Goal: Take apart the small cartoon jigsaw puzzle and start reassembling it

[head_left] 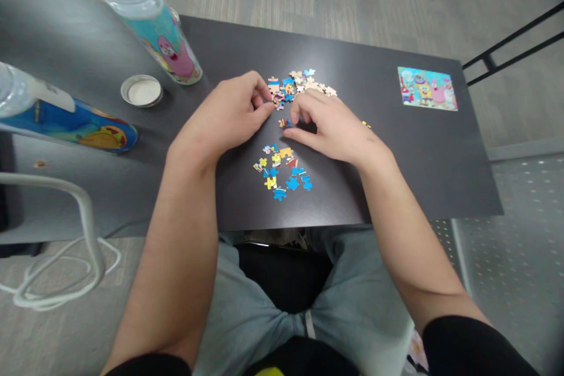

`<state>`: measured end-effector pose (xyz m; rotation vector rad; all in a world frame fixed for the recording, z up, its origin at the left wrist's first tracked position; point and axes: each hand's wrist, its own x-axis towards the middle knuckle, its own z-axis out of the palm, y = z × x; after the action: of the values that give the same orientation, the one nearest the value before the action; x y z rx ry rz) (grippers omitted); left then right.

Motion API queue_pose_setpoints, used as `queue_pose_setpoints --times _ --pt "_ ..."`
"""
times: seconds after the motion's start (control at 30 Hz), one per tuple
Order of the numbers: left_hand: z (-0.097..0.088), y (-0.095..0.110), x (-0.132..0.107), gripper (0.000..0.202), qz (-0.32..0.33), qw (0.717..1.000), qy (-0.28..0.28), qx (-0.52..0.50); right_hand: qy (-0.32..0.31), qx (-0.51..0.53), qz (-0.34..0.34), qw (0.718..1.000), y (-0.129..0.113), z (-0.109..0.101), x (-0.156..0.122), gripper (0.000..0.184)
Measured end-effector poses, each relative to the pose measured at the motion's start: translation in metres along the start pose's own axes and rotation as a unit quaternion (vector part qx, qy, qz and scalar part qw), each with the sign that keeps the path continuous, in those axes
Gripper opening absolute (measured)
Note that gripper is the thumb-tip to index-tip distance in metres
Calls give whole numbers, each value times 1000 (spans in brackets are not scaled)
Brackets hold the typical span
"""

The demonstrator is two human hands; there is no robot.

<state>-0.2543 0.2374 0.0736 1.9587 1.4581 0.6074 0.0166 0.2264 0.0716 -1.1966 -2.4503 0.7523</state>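
Note:
My right hand (326, 123) is curled, its thumb and fingertips closed on a small dark blue and red puzzle piece (284, 123). My left hand (242, 106) rests at the left edge of a loose pile of puzzle pieces (302, 82). Its fingers are bent towards the thumb, and whatever lies between them is hidden. Some pieces in that pile are picture side up, others show plain beige backs. Closer to me lies a second group of blue, yellow and red puzzle pieces (292, 183). A yellow piece (365, 124) peeks out beside my right wrist.
On the dark table (423, 170), a cartoon picture card (427, 89) lies at right. At left stand a clear-topped tube with a pink figure (171, 50), a blue tube (97, 129) and a round white lid (143, 91). A white cable (83, 205) loops at lower left.

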Motion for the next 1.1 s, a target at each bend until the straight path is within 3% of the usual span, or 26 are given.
queue_pose_setpoints --times 0.1,0.23,0.37,0.47,0.6,0.77,0.9,1.1 --pt "0 0 -1 23 -24 1000 19 -1 36 -17 19 999 0 7 3 12" --pt "0 0 -1 25 -36 999 24 8 64 -21 54 996 12 6 -1 32" --pt "-1 0 0 27 -42 999 16 16 74 -15 73 994 42 -14 -16 55" --pt "-2 -2 1 27 -47 999 13 17 64 -12 80 995 66 -33 -31 61" --pt "-4 -4 3 25 -31 999 -4 24 71 48 78 993 84 -55 -48 44" --pt "-6 -5 4 28 -33 999 -22 34 88 53 76 992 79 -70 -61 34" --pt "-5 -7 6 29 -34 998 -19 41 50 43 15 998 66 -58 -59 41" --pt "-3 -8 7 31 -24 999 -9 46 29 45 -3 999 58 -41 -57 20"
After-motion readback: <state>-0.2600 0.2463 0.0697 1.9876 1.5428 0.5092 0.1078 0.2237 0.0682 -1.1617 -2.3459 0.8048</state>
